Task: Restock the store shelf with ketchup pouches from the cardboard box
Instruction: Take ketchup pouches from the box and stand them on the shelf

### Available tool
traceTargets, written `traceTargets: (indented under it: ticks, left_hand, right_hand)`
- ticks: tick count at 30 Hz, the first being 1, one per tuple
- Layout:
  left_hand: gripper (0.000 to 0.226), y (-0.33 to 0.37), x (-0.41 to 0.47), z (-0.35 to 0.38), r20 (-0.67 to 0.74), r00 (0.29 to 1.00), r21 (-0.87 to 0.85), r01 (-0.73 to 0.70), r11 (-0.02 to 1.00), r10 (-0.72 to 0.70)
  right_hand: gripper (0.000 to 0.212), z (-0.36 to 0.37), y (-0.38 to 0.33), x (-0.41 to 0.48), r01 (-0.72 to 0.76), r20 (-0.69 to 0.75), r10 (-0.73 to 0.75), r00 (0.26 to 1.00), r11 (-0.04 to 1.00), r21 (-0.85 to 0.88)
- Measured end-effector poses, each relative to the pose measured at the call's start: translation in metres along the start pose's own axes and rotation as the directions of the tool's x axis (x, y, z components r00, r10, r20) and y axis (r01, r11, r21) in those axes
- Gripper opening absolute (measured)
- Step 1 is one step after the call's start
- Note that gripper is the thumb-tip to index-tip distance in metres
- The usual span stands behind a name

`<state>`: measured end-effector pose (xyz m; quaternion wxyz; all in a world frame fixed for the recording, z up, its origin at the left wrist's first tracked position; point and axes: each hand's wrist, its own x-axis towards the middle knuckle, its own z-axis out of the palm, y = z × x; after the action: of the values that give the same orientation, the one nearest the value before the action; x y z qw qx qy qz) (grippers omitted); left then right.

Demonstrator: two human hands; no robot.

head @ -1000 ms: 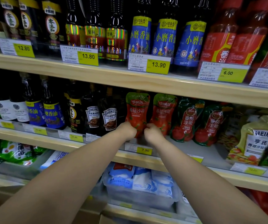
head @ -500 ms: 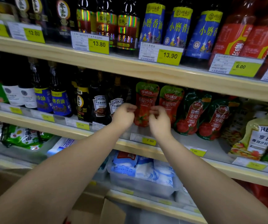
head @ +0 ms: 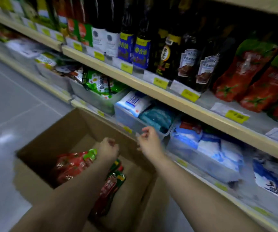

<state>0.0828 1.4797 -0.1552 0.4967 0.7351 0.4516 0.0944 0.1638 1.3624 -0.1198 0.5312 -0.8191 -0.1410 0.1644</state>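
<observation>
Reaching down toward open cardboard box [head: 67,131] on floor [head: 9,106], both bare forearms in view.

Left hand [head: 108,149]: over inside of box, just beside green top of red ketchup pouches [head: 71,166] lying in a heap at box's left side. Grip curled into a fist, nothing seen inside it. Contact with the pouches not determinable through blur.

Further pouches [head: 113,183] lying lengthwise in box, partly hidden under left forearm.

Right hand [head: 149,139]: over far rim of box, in front of clear bin [head: 129,119] on the low shelf. Grip relaxed, fingers loosely bent, empty.

Shelved pouches [head: 245,72]: red with green tops, upright and leaning, at right end of middle shelf [head: 151,91], just beside dark bottles [head: 188,64]. Yellow price tags [head: 190,94] along shelf edge, print unreadable.

Lower level: green bags [head: 98,82] in a bin at left, white-and-blue packs [head: 218,148] in bins at right. Whole view smeared, fine detail lost.
</observation>
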Motion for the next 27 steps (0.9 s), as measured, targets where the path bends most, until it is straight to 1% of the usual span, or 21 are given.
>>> traceTargets:
  ticks: [2,3,5,7,10,11,13,14,17,20,22,24,27]
  left_hand:
    - [0.022,-0.029,0.005,-0.004,0.06,0.996,0.048,0.063,0.997,-0.066]
    - [0.023,-0.04,0.009,-0.005,0.094,0.991,0.088,0.084,0.993,-0.092]
    - [0.029,-0.062,0.02,-0.011,0.16,0.977,0.22,0.103,0.97,-0.14]
    - [0.034,-0.076,0.028,-0.017,0.204,0.968,0.313,0.075,0.947,-0.144]
    - [0.035,-0.094,0.044,-0.023,0.241,0.947,0.413,0.098,0.905,-0.212]
    - [0.035,-0.099,0.05,-0.023,0.257,0.937,0.452,0.1,0.886,-0.236]
    - [0.035,-0.104,0.059,-0.02,0.299,0.916,0.497,0.09,0.863,-0.267]
    - [0.035,-0.106,0.062,-0.018,0.313,0.909,0.517,0.081,0.852,-0.276]
    - [0.036,-0.109,0.066,-0.014,0.361,0.886,0.545,0.054,0.837,-0.292]
    - [0.036,-0.114,0.064,-0.009,0.395,0.858,0.616,0.019,0.787,-0.33]
    - [0.034,-0.121,0.065,-0.008,0.418,0.829,0.632,0.029,0.775,-0.372]
    - [0.034,-0.125,0.068,-0.009,0.411,0.833,0.632,0.032,0.774,-0.37]
    - [0.038,-0.129,0.071,-0.011,0.394,0.843,0.635,0.037,0.772,-0.365]
  right_hand:
    - [0.028,0.034,0.025,0.001,-0.228,0.097,0.227,0.969,0.974,-0.006]
    - [0.033,0.047,0.035,-0.001,-0.312,0.123,0.314,0.941,0.949,-0.039]
    - [0.039,0.074,0.052,-0.004,-0.439,0.166,0.445,0.88,0.895,-0.074]
    - [0.041,0.087,0.064,-0.009,-0.564,0.227,0.558,0.798,0.825,-0.041]
    - [0.036,0.104,0.082,-0.008,-0.748,0.328,0.704,0.63,0.664,0.009]
    - [0.034,0.109,0.089,-0.005,-0.785,0.341,0.735,0.587,0.619,0.017]
    - [0.032,0.119,0.103,0.001,-0.835,0.346,0.773,0.532,0.548,0.058]
    - [0.033,0.126,0.109,0.004,-0.848,0.345,0.782,0.518,0.522,0.092]
    - [0.036,0.148,0.121,0.011,-0.856,0.301,0.802,0.516,0.469,0.217]
    - [0.022,0.166,0.131,0.013,-0.845,0.197,0.839,0.507,0.44,0.303]
    - [0.015,0.174,0.14,0.015,-0.842,0.147,0.861,0.488,0.419,0.34]
    - [0.016,0.177,0.145,0.017,-0.832,0.118,0.863,0.491,0.424,0.358]
    - [0.02,0.183,0.148,0.024,-0.801,0.081,0.838,0.54,0.483,0.354]
